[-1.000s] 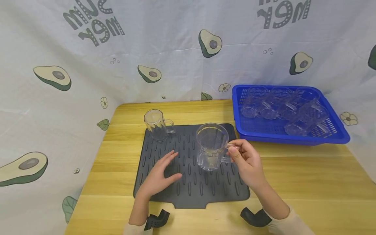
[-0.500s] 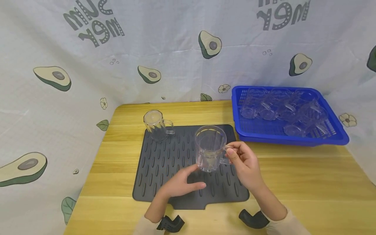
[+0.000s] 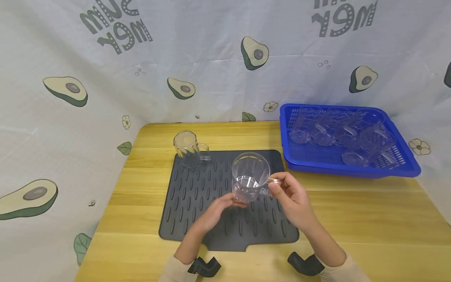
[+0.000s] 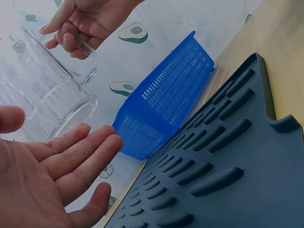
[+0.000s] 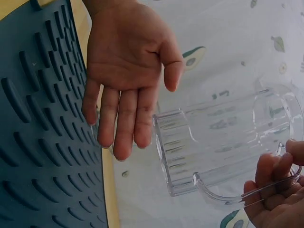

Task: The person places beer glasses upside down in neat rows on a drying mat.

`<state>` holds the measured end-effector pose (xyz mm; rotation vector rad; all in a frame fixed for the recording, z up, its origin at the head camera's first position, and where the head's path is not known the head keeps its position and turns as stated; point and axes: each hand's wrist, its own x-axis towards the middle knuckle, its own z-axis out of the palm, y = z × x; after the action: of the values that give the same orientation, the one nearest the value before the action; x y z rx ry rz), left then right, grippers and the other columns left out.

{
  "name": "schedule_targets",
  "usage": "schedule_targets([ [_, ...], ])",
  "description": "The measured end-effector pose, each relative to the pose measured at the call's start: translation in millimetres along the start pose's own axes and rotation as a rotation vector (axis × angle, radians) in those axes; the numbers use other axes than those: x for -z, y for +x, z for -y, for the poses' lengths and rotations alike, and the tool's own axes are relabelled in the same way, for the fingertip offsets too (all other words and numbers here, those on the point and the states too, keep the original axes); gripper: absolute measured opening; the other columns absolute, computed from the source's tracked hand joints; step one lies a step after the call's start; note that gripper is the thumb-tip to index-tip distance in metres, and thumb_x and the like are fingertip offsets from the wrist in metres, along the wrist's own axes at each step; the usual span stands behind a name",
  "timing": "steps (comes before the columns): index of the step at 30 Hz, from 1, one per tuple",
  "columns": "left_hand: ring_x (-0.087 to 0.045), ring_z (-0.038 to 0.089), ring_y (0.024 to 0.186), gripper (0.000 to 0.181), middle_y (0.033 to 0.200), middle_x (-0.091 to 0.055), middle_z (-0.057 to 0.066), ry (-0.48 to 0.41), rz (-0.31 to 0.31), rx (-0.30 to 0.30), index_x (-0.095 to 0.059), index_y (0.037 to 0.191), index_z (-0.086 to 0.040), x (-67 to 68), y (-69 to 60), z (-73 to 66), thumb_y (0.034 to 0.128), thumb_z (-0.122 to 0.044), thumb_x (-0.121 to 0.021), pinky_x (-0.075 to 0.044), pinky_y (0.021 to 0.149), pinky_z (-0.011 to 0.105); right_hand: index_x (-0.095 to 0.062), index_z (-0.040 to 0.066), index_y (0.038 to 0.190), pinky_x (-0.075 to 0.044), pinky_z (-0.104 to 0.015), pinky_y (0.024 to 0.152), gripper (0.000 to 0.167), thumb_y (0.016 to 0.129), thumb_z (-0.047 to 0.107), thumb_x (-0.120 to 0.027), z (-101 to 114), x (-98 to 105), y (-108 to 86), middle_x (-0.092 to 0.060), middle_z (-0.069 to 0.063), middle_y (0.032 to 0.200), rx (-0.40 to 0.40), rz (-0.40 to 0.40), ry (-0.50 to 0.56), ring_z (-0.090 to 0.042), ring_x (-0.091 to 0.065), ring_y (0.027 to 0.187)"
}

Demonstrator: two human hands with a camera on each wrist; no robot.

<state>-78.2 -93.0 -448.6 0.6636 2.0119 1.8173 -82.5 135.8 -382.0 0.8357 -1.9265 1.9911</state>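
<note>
Head view shows the right hand [image 3: 294, 201] with thumb and fingers curled snugly round the handle of a clear, see-through, cylindrical mug [image 3: 249, 176], whose body hangs beside those fingers, over the dark grey, ribbed, rectangular mat [image 3: 186, 211]. Above the mat too, the left hand [image 3: 214, 214] grips nothing, its fingers extended nearly straight at the mug's base, though whether they touch it I cannot tell. Farther out, another clear handled mug [image 3: 190, 152] stands at the mat's far-left corner, and a blue, rectangular, perforated plastic basket [image 3: 338, 169] of clear mugs [image 3: 323, 135] sits past its far-right corner.
</note>
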Motion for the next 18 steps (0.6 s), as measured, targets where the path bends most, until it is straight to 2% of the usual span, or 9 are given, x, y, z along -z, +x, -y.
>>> schedule_targets([
  [5,-0.059,0.033,0.117,0.059,0.120,-0.062,0.026,-0.031,-0.027,-0.013,-0.053,0.130,0.007,4.3,2.5,4.2,0.1056,-0.026,-0.011,-0.027,0.110,0.056,-0.059,-0.008,0.103,-0.049,-0.018,0.065,0.014,0.091,-0.015,-0.054,-0.2,0.4,-1.5,-0.059,-0.003,0.083,-0.032,0.050,-0.115,-0.009,-0.055,0.073],
  [8,-0.060,0.034,0.116,0.065,0.120,-0.063,0.026,-0.048,-0.029,-0.019,-0.054,0.129,0.008,6.5,2.9,6.0,0.1062,-0.033,-0.009,-0.027,0.109,0.056,-0.060,-0.005,0.103,-0.046,-0.019,0.063,0.015,0.090,-0.013,-0.058,-0.7,0.5,-1.8,-0.059,-0.002,0.082,-0.017,0.069,-0.176,-0.010,-0.053,0.072],
  [13,-0.061,0.035,0.113,0.077,0.118,-0.064,0.026,-0.043,-0.049,-0.058,-0.055,0.127,0.009,9.5,3.7,8.6,0.1052,-0.045,-0.003,-0.029,0.107,0.058,-0.061,-0.004,0.103,-0.044,-0.021,0.061,0.019,0.087,-0.013,-0.062,-1.2,1.1,-2.4,-0.057,-0.002,0.083,0.011,0.091,-0.214,-0.011,-0.052,0.074],
  [18,-0.061,0.039,0.111,0.081,0.118,-0.062,0.028,-0.022,-0.078,-0.098,-0.053,0.128,0.011,11.2,3.8,11.2,0.1049,-0.048,-0.002,-0.034,0.105,0.057,-0.063,0.000,0.101,-0.044,-0.020,0.064,0.025,0.082,-0.014,-0.067,-0.9,2.4,-2.9,-0.059,0.000,0.084,0.028,0.123,-0.280,-0.009,-0.053,0.077],
])
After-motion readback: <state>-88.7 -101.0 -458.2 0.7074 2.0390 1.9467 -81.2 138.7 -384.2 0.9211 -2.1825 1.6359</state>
